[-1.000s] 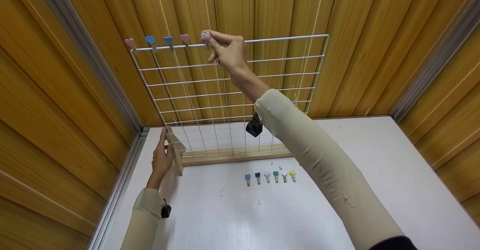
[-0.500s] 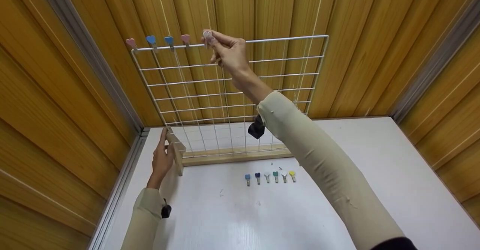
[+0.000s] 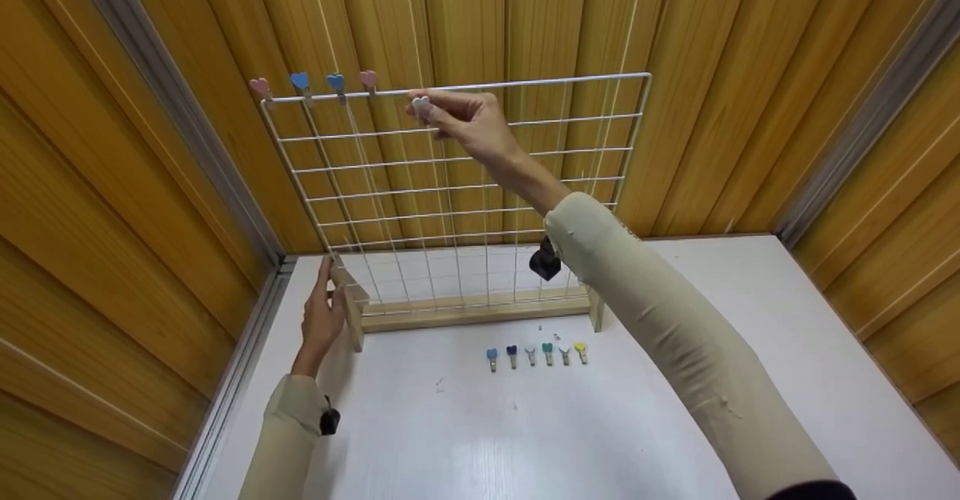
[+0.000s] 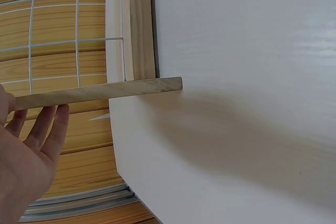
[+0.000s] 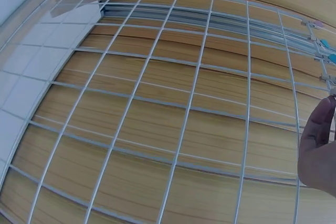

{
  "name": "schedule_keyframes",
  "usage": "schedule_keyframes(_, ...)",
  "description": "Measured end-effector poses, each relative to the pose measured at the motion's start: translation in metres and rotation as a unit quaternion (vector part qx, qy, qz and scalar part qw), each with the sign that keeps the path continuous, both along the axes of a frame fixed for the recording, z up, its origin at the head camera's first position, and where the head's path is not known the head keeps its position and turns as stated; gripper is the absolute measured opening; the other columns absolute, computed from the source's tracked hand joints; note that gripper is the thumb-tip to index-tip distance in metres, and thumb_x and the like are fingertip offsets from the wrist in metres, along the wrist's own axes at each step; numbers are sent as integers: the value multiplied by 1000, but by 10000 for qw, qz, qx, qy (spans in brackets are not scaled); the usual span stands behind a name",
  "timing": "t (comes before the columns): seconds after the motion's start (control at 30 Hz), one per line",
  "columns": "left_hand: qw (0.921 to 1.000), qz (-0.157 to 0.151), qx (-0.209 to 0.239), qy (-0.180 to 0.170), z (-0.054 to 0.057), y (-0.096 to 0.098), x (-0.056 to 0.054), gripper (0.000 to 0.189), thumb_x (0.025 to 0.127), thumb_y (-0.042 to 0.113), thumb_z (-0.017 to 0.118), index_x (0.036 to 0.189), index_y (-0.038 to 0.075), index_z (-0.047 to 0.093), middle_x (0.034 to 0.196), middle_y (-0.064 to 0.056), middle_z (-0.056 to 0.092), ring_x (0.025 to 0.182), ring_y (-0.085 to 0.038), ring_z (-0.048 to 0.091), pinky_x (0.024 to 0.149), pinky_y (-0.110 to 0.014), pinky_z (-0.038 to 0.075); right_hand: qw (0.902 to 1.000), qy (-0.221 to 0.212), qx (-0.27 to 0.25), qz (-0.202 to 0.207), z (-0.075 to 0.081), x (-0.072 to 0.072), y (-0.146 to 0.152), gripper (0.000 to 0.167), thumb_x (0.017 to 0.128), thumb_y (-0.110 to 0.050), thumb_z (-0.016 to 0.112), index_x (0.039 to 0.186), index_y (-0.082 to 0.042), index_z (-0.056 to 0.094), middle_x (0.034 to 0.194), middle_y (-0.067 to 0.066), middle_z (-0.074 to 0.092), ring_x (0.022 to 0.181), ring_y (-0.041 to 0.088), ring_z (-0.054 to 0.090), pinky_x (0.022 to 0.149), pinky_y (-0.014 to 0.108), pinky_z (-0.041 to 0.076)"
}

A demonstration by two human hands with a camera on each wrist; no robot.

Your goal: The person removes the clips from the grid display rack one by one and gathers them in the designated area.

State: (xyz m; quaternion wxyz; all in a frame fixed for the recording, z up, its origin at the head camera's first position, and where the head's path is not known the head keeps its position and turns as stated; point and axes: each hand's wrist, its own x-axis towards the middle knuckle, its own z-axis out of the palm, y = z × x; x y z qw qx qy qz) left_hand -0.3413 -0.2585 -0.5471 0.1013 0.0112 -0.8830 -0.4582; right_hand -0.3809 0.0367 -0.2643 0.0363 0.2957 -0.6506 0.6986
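My right hand [image 3: 480, 125] pinches a white heart-topped clothespin [image 3: 421, 104] between thumb and fingers. In the head view it overlaps the grid just below the top bar of a white wire grid rack [image 3: 450, 187]. In the right wrist view, that hand [image 5: 320, 150] sits at the right edge, its pin hidden. A pink heart clothespin [image 3: 367, 78], two blue ones [image 3: 335, 81] and another pink one [image 3: 259, 86] stand clipped along the bar's left part. My left hand [image 3: 322, 323] grips the rack's wooden side foot [image 4: 100, 93], thumb on one side and fingers on the other.
On the white table [image 3: 420, 440] lies a row of several heart clothespins, among them a green one [image 3: 547, 350] and a yellow one [image 3: 580, 350]. A wooden base bar [image 3: 472, 314] joins the rack's feet. Wood-patterned walls [image 3: 750, 109] enclose the table.
My right hand has come down and slightly right with the white clothespin, from the top bar to below its line. The left hand keeps its grip on the wooden foot.
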Motion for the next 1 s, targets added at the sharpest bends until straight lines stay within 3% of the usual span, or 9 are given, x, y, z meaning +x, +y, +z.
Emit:
schedule_keyframes(0.3, 9999, 76, -11, 88, 0, 5, -6, 64, 112, 14, 37, 166, 28, 8, 169, -16, 25, 131, -45, 55, 88, -60, 51, 9989, -19, 434, 151, -17, 14, 25, 31, 102, -6, 62, 131, 3, 66, 114, 15, 77, 94, 14, 72, 82, 28, 59)
schedule_keyframes(0.53, 9999, 44, -15, 102, -1, 6, -6, 64, 111, 12, 37, 167, 26, 7, 169, -17, 25, 131, -47, 55, 90, -61, 51, 9958, -106, 905, 102, -41, 26, 45, 30, 100, -5, 64, 130, 0, 68, 104, 3, 79, 87, 14, 71, 74, 23, 56)
schedule_keyframes(0.7, 9999, 36, 27, 146, -1, 4, -5, 64, 111, 11, 38, 166, 24, 9, 169, -17, 24, 130, -47, 55, 90, -61, 51, 9932, -24, 1161, 86, -59, 33, 55, 29, 100, -4, 63, 128, 2, 69, 110, 20, 76, 83, 11, 69, 68, 21, 53)
schedule_keyframes(0.8, 9998, 0, 46, 196, 0, 2, -4, 64, 110, 9, 38, 166, 21, 10, 169, -18, 25, 128, -47, 56, 89, -61, 52, 9921, -23, 1252, 74, -70, 37, 61, 29, 100, -4, 63, 127, 3, 69, 111, 21, 76, 83, 9, 69, 69, 20, 54)
schedule_keyframes(1.0, 9999, 1, 9, 139, 1, 2, -4, 66, 110, 12, 38, 166, 27, 8, 169, -16, 25, 129, -45, 56, 87, -59, 52, 9890, -305, 1444, 124, -90, 45, 73, 27, 100, -6, 65, 125, 2, 71, 112, 22, 75, 86, 10, 72, 75, 22, 58)
